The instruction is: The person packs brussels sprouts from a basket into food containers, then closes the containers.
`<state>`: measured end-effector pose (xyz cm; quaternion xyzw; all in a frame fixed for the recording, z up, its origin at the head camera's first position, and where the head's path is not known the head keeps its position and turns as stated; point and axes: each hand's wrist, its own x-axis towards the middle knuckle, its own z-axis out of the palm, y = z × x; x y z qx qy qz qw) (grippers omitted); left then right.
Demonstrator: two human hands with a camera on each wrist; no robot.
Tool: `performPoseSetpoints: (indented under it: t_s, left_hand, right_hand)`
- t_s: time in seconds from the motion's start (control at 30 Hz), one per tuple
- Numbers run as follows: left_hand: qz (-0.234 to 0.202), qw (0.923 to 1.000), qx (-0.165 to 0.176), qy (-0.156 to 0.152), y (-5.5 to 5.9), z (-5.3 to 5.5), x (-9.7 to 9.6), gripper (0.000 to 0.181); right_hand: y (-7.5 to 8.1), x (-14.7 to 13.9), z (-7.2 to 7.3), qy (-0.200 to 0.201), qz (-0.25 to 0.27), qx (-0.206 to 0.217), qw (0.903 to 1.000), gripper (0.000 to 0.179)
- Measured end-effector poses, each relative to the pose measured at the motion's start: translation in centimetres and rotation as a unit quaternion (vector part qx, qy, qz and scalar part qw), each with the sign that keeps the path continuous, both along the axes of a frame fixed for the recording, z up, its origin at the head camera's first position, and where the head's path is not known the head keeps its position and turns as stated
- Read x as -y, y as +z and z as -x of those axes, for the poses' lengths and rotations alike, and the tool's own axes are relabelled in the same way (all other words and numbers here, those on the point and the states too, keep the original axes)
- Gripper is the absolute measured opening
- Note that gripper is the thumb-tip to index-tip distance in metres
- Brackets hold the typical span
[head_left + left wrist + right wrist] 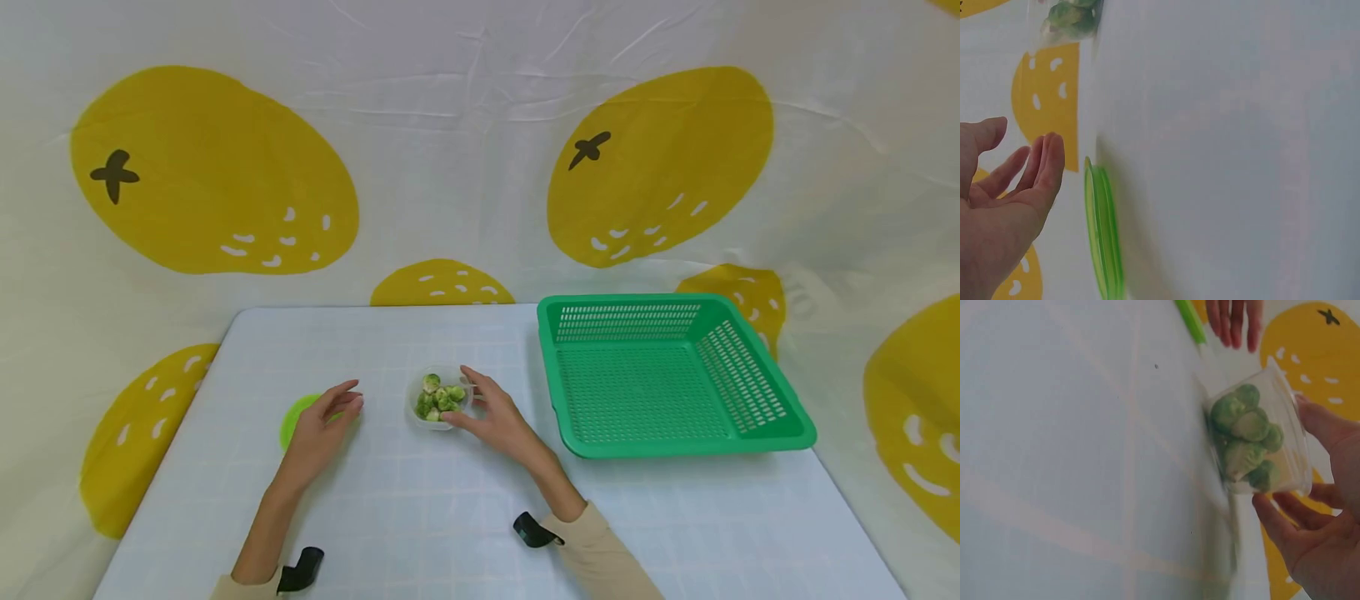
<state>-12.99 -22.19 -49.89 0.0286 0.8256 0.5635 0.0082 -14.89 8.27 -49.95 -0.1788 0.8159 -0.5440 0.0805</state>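
Note:
A clear plastic container [412, 410] stands on the table left of my right hand [498, 423]. Several Brussels sprouts [1241, 428] lie inside it. The right wrist view shows my thumb at one side of the container's rim and my fingers against the opposite side, gripping it. My left hand [318, 433] hovers over a bright green round lid [1104, 234], with its fingers loosely bent and nothing between them. In the head view that hand covers much of the lid. The left wrist view shows the lid flat on the table, apart from the fingers.
A large green plastic basket [682, 452] with slotted sides stands on the right of the table [420, 517], its inside bare. Behind the table hangs a white curtain [450, 167] printed with big yellow fruit.

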Motion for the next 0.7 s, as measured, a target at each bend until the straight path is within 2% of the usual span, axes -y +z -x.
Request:
performPoseSetpoints:
  t_s: [0.17,0.33,0.57,0.7]
  left_hand:
    - [-0.017,0.9994,0.002,0.030,0.0,-0.8,1.2,0.048]
    - [-0.002,0.9981,-0.002,0.062,-0.1,-1.3,2.3,0.045]
    - [0.004,0.9958,-0.013,0.091,-0.3,-1.8,3.6,0.042]
    - [0.025,0.9930,-0.003,0.115,-0.2,-2.3,4.2,0.043]
  right_hand:
    - [0.0,0.2,0.1,0.003,-0.001,-0.002,1.0000,0.082]
    - [0.0,0.2,0.1,0.003,-0.006,-0.001,1.0000,0.082]
    - [0.2,0.2,0.0,-0.001,-0.005,0.001,1.0000,0.082]
    - [0.1,0.2,-0.1,-0.002,-0.004,0.001,1.0000,0.082]
